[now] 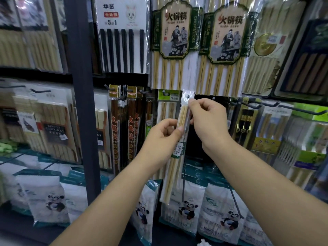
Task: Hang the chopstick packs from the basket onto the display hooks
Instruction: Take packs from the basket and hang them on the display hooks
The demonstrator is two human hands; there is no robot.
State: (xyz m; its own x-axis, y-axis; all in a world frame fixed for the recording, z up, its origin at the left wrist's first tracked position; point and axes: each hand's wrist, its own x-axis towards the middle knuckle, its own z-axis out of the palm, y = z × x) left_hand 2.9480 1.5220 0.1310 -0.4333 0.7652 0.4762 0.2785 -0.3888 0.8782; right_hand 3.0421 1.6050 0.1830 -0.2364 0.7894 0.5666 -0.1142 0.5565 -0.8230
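A shop display wall (pixel 79 103) crowded with hanging chopstick packets is filling the view, with panda-printed bags (pixel 229 215) standing on the shelf below the hands. The person is holding one chopstick pack (pixel 173 176) upright in front of the wall. The left hand (pixel 163 132) is pinching it at mid-length between thumb and curled fingers (pixel 179 129). The right hand (pixel 207 119) is pinching the clear header at the top, just under the hang hole (pixel 186 95). Just behind the right fingers a dark gap (pixel 192 139) is showing between neighbouring rows, and a green-headed pack (pixel 166 96) is hanging just left of them. The peg meant for this pack is probably hidden behind the header, so the aim cannot be confirmed. To do this well, the right fingers should be keeping the header flat and the hole open and square to the peg tip. The left hand should only be steadying the weight below, so that the pack is not twisting. Both should be pushing straight back along the peg, and releasing only once the hole is fully past the upturned tip.
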